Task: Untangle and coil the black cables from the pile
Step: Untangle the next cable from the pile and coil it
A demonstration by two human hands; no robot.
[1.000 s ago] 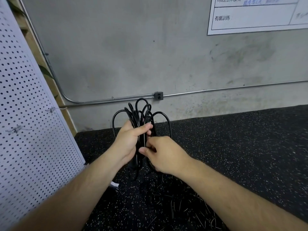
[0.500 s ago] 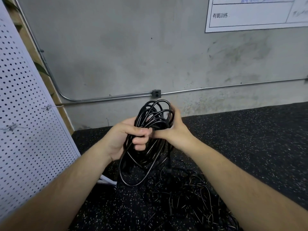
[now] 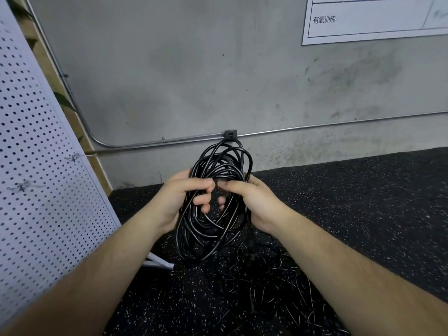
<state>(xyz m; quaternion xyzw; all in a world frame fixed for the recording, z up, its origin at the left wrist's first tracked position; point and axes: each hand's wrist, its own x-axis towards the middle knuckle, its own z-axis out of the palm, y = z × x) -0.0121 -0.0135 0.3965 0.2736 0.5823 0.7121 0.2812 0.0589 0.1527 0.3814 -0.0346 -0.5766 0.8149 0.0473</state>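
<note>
A black cable coil (image 3: 213,229) of several loops hangs upright in the air between my hands. My left hand (image 3: 180,198) grips the coil's left side, thumb across the front. My right hand (image 3: 252,202) grips the right side, its thumb meeting the left thumb at the coil's middle. One end of the cable (image 3: 249,241) drops from the right side down to the floor. Below, a tangled pile of black cables (image 3: 269,287) lies on the dark speckled floor, partly hidden by my right forearm.
A white perforated panel (image 3: 36,178) leans at the left, its white foot (image 3: 157,261) close to the coil. A grey concrete wall carries a metal conduit (image 3: 315,127) with a small junction box (image 3: 229,134). A white chart (image 3: 373,18) hangs at the upper right.
The loose fan of loops held a second ago has been gathered into one rounder, tighter coil. My right hand moved from the front centre to the coil's right side; both hands hold it slightly lower.
</note>
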